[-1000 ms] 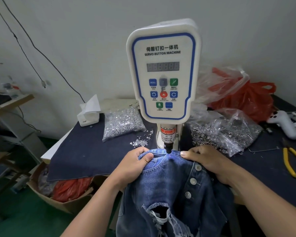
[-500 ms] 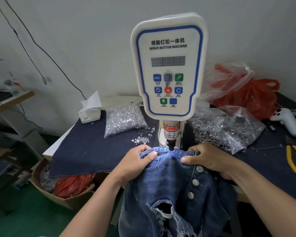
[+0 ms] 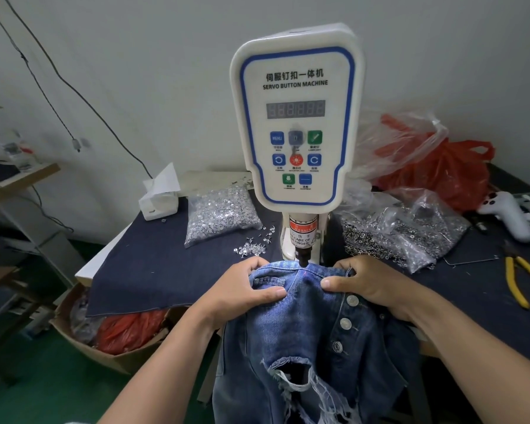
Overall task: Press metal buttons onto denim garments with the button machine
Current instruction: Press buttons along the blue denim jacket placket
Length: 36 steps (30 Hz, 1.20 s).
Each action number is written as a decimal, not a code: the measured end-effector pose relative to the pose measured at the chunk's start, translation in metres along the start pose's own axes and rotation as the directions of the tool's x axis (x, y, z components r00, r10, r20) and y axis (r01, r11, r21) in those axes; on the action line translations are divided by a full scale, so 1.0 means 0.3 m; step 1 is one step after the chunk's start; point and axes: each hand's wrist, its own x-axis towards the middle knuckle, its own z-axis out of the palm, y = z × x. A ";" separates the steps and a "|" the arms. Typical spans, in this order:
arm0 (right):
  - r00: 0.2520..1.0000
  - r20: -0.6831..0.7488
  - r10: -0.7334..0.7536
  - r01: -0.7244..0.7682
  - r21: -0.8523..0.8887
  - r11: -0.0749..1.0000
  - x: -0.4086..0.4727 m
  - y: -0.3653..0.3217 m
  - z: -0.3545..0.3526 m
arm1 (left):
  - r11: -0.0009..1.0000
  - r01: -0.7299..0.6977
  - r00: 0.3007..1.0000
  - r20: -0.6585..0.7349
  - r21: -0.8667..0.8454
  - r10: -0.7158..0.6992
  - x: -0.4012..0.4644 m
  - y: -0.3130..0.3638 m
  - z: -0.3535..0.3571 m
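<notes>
A white servo button machine (image 3: 297, 117) stands at the table's middle, its black press head (image 3: 303, 257) pointing down at the waistband of ripped blue denim shorts (image 3: 306, 335). My left hand (image 3: 242, 293) grips the waistband left of the press head, thumb on top. My right hand (image 3: 367, 284) pinches the waistband on the right, just above the fly, where three metal buttons (image 3: 345, 324) sit in a row. A small red light spot shows on the denim under the press head.
A clear bag of silver tacks (image 3: 221, 212) and loose tacks (image 3: 251, 244) lie left of the machine; bags of metal rings (image 3: 401, 237) lie to its right. Yellow-handled pliers (image 3: 520, 280), a white controller (image 3: 508, 214), red bags (image 3: 441, 166) and a tissue box (image 3: 159, 200) sit around. A cardboard box (image 3: 104, 338) stands below.
Both hands have shifted the waistband slightly under the press head; my right thumb has moved inward toward the middle. The camera has come a little closer.
</notes>
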 end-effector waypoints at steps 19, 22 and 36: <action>1.000 -0.002 0.001 0.000 0.020 1.000 -0.014 -0.007 0.006 | 1.000 -0.003 1.000 -0.004 -0.006 0.003 0.005 -0.010 0.002; 1.000 0.002 -0.012 0.012 0.022 1.000 -0.016 -0.008 0.008 | 1.000 0.002 1.000 -0.005 -0.010 -0.002 0.004 -0.008 0.005; 1.000 0.011 -0.014 0.014 0.009 1.000 -0.014 -0.002 0.002 | 1.000 -0.003 1.000 -0.004 -0.018 0.003 0.000 -0.001 0.007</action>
